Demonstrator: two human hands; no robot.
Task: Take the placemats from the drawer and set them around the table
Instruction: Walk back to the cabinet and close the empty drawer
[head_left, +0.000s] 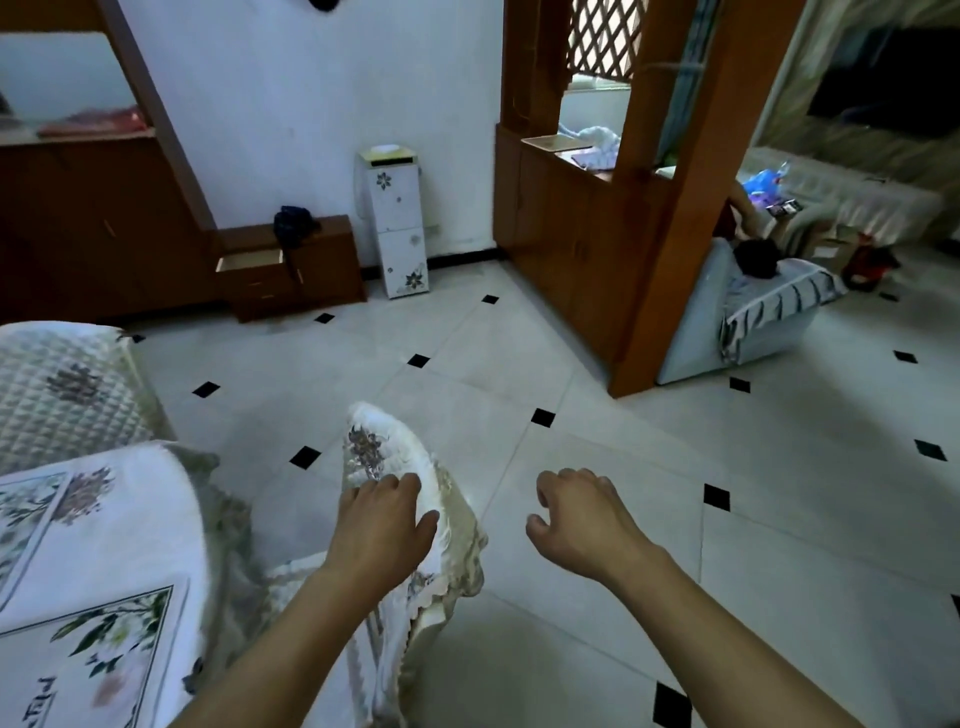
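1. At the far left stands a quilted chair. Below it, the table carries what look like two flowered mats: a placemat at the edge of view and a second placemat nearer you.
2. By the back wall, a low cabinet has its top drawer pulled open. You cannot see what lies inside.
3. Your left hand grasps the top of a white chair just beside the table, with the fingers bent over the cloth and the thumb on its right side.
4. A narrow stand is against the wall, right of the low cabinet.
5. Your right hand hangs over the floor apart from the white chair, its fingers loosely curled and holding nothing.
6. A wooden partition rises on the right, with a sofa beyond it.
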